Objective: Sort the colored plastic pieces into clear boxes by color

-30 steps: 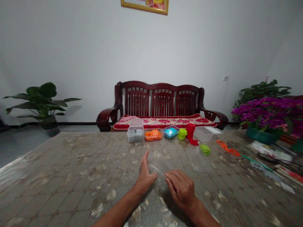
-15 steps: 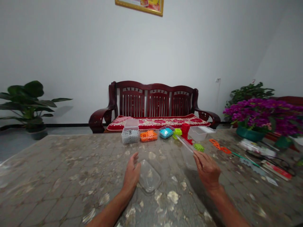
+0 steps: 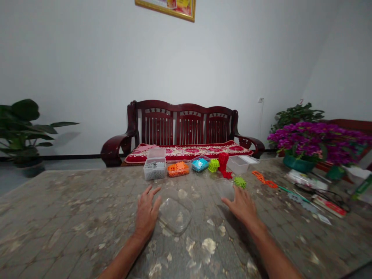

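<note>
Hands: apart from each other, neither closed on anything; the left hand [image 3: 146, 217] has its fingers spread, the right hand [image 3: 242, 203] its thumb and fingers parted.
Patterned table [image 3: 78, 221]: spans the foreground under both forearms; its blotched print shows through clear plastic, so an edge could be misjudged.
Wooden bench [image 3: 187, 108]: stands beyond the far edge, out of reach.
Purple flowers [image 3: 316, 139]: potted at the right side, well apart from the hands.
Clear tub [image 3: 176, 213]: between the hands, just beside the left thumb; contact cannot be told. It looks light, so a careless nudge might slide it.
Clear flat piece [image 3: 223, 189]: by the right fingertips; touch is unclear. Reaching farther could push it into the green toothed piece.
Filled boxes: grey [image 3: 149, 174], orange [image 3: 178, 174] and blue [image 3: 200, 170], in a row; a knock from the left hand could spill their pieces.
Red upright build [image 3: 223, 161]: narrow, probably easy to topple if bumped.
Green toothed piece [image 3: 240, 182]: lies just beyond the right fingers.
</note>
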Tool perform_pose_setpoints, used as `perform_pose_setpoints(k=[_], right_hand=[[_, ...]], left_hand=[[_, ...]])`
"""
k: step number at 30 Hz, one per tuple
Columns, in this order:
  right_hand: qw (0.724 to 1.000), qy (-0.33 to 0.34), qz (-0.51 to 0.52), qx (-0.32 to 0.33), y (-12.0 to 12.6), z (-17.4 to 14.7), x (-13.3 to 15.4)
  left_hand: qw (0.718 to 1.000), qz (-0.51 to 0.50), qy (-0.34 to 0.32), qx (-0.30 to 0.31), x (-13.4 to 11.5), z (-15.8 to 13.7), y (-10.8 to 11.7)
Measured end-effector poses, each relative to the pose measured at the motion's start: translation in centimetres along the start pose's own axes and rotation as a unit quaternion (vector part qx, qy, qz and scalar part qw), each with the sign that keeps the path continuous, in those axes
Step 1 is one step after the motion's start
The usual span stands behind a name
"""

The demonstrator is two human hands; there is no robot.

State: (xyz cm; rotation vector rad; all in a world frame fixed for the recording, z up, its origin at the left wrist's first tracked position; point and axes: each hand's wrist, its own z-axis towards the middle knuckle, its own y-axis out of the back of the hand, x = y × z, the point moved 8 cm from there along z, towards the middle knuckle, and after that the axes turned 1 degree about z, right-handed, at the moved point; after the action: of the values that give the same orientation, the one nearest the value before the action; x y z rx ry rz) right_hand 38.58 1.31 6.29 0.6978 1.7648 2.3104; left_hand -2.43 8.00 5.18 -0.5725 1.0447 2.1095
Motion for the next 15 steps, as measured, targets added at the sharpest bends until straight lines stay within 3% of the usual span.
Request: perform_pose_setpoints(k=[5,12,15], right_hand=[[0.993,-0.065,-0.014,0.094,-1.7,0.6,-0.3],[0.988,-0.058,-0.045,0.133,-2.0,0.6,-1.8],[0.992,-0.013,-0.037,0.119,-2.2,0.6,-2.2]], left_hand=[[0.999,-0.023,-0.017,0.041,0.1,-0.4,-1.0],[0.997,-0.046,0.027,0.055,0.7,-0.7,-1.6],[0.996,-0.037,0.043,0.065,0.7,-0.7,-1.5]])
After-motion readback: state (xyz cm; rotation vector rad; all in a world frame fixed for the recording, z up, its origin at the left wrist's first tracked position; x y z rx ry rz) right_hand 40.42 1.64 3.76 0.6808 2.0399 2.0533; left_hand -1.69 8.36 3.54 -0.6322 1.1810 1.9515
